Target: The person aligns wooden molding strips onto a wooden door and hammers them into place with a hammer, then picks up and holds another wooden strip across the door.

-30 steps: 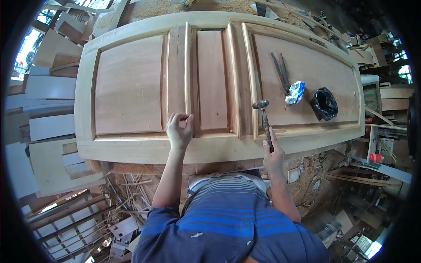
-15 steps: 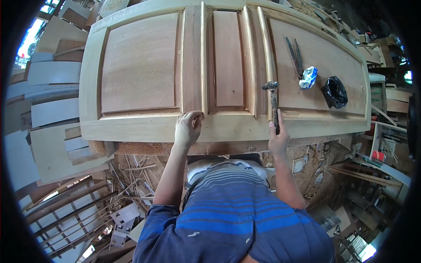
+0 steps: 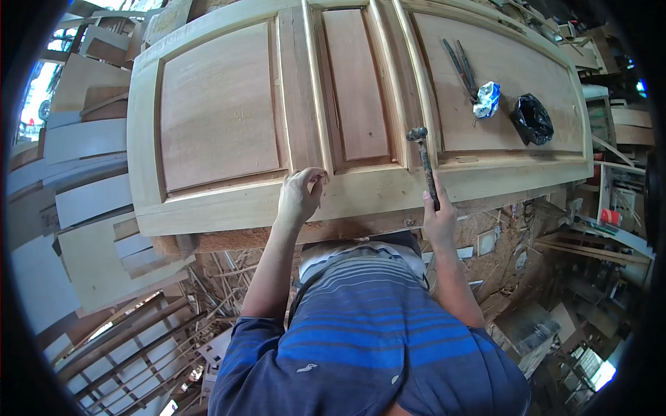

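Note:
A paneled wooden door (image 3: 361,193) lies flat in front of me, with raised moulding strips along its panels. My right hand (image 3: 440,220) is wrapped round the handle of a hammer (image 3: 424,163), whose head points away from me over the door near a moulding. My left hand (image 3: 300,197) rests at the door's near rail, by the lower end of a long moulding strip (image 3: 317,97). Its thumb and fingers are pinched together; whatever may be between them is too small to make out.
On the right panel lie pincers (image 3: 463,69), a crumpled blue and white packet (image 3: 487,100) and an open black plastic bag (image 3: 532,119). Stacked boards (image 3: 90,149) stand at the left. Wood scraps litter the floor below, and more timber (image 3: 590,246) is at the right.
The view has turned slightly, so the door looks tilted. The hammer head has tipped a little to the left. My left hand stays pinched by the same strip end.

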`<action>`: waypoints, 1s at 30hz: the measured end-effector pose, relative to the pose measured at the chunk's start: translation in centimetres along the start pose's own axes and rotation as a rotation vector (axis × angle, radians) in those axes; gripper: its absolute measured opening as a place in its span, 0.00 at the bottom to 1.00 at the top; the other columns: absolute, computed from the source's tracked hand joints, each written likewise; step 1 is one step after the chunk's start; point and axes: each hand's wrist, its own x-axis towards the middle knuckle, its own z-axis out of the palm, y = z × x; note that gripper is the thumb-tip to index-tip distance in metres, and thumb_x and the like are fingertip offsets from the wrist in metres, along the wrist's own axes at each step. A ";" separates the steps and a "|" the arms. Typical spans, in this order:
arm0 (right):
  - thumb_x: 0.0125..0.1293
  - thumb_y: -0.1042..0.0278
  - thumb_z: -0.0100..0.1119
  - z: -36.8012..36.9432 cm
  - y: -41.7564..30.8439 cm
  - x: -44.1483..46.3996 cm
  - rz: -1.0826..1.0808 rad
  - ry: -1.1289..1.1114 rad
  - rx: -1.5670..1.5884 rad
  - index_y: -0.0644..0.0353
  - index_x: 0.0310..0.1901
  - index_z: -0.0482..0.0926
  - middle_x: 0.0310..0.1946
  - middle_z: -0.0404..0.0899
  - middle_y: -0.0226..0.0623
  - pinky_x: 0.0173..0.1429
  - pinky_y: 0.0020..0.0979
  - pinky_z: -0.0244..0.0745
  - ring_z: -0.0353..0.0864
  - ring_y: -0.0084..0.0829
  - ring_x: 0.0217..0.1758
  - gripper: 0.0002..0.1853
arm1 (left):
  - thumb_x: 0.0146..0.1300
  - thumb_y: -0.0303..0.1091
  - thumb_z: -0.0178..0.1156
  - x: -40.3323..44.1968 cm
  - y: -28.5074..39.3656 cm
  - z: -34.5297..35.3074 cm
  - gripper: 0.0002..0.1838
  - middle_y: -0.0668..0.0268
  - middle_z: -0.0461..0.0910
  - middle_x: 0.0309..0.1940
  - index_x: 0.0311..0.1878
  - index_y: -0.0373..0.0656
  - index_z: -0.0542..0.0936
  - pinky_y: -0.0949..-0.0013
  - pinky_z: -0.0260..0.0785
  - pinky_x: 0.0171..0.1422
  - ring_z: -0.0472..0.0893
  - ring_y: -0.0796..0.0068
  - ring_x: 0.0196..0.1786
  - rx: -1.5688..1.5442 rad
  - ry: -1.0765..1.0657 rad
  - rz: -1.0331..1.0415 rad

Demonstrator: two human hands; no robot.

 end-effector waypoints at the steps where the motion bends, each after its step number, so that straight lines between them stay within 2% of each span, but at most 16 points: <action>1: 0.84 0.65 0.62 0.2 0.0 -0.2 0.013 -0.009 -0.002 0.52 0.84 0.74 0.61 0.91 0.58 0.62 0.46 0.86 0.94 0.55 0.59 0.30 | 0.73 0.29 0.71 0.1 -0.2 -0.1 0.07 0.59 0.93 0.43 0.51 0.41 0.90 0.56 0.82 0.59 0.92 0.57 0.50 0.004 0.000 0.014; 4: 0.84 0.65 0.63 0.7 -0.1 -0.7 -0.007 0.019 -0.021 0.51 0.84 0.75 0.59 0.91 0.58 0.59 0.47 0.86 0.94 0.58 0.57 0.29 | 0.74 0.28 0.69 0.4 -0.8 -0.2 0.08 0.58 0.93 0.44 0.53 0.40 0.89 0.54 0.81 0.61 0.92 0.56 0.49 0.004 -0.004 0.045; 7: 0.83 0.65 0.63 0.9 -0.7 -1.1 0.026 0.022 -0.037 0.50 0.83 0.76 0.60 0.91 0.59 0.60 0.48 0.86 0.94 0.58 0.59 0.30 | 0.71 0.25 0.66 0.8 -1.1 -0.9 0.16 0.57 0.90 0.58 0.60 0.46 0.89 0.49 0.77 0.70 0.87 0.52 0.62 0.070 -0.050 0.010; 10: 0.83 0.65 0.63 1.7 -0.7 -1.5 -0.039 0.069 -0.037 0.51 0.83 0.76 0.61 0.90 0.59 0.60 0.49 0.86 0.93 0.58 0.60 0.29 | 0.69 0.21 0.64 1.6 -0.1 -1.8 0.26 0.56 0.81 0.74 0.69 0.52 0.87 0.48 0.72 0.79 0.79 0.51 0.75 0.169 -0.060 0.147; 13: 0.83 0.65 0.64 2.5 -1.0 -1.7 -0.132 0.132 -0.060 0.51 0.83 0.77 0.61 0.90 0.58 0.60 0.49 0.86 0.94 0.58 0.59 0.29 | 0.68 0.27 0.69 3.3 0.3 -2.6 0.26 0.55 0.72 0.83 0.69 0.55 0.89 0.44 0.67 0.85 0.71 0.47 0.84 0.402 -0.141 0.411; 16: 0.82 0.66 0.65 2.6 -1.5 -2.1 -0.028 0.060 -0.004 0.52 0.82 0.77 0.61 0.90 0.57 0.59 0.48 0.87 0.94 0.56 0.57 0.29 | 0.63 0.37 0.75 4.7 1.1 -3.7 0.27 0.60 0.68 0.87 0.68 0.57 0.90 0.42 0.58 0.92 0.63 0.49 0.89 0.391 -0.354 0.410; 19: 0.84 0.63 0.63 3.0 -1.6 -2.6 0.030 0.010 0.008 0.49 0.84 0.76 0.67 0.89 0.55 0.66 0.43 0.84 0.93 0.52 0.64 0.29 | 0.59 0.43 0.79 6.0 0.2 -4.1 0.29 0.62 0.69 0.87 0.67 0.59 0.91 0.43 0.56 0.94 0.62 0.49 0.90 0.482 -0.406 0.491; 22: 0.84 0.64 0.63 3.2 -2.1 -3.2 0.106 -0.019 -0.004 0.48 0.83 0.76 0.65 0.89 0.56 0.65 0.43 0.85 0.93 0.53 0.63 0.29 | 0.60 0.42 0.79 6.3 0.3 -4.6 0.28 0.61 0.69 0.87 0.66 0.59 0.91 0.44 0.55 0.94 0.63 0.48 0.89 0.456 -0.437 0.474; 25: 0.83 0.64 0.64 3.8 -1.5 -3.9 0.066 0.016 -0.035 0.48 0.83 0.77 0.64 0.90 0.55 0.64 0.43 0.86 0.94 0.52 0.62 0.29 | 0.60 0.43 0.81 6.6 0.1 -4.5 0.28 0.61 0.69 0.86 0.66 0.59 0.91 0.45 0.55 0.94 0.62 0.48 0.89 0.464 -0.444 0.486; 30: 0.83 0.65 0.65 3.8 -1.4 -4.4 0.119 -0.014 -0.011 0.50 0.82 0.77 0.65 0.90 0.55 0.63 0.43 0.87 0.94 0.51 0.63 0.29 | 0.60 0.45 0.83 6.9 0.8 -4.8 0.27 0.61 0.70 0.85 0.64 0.59 0.92 0.46 0.55 0.94 0.62 0.50 0.89 0.474 -0.468 0.468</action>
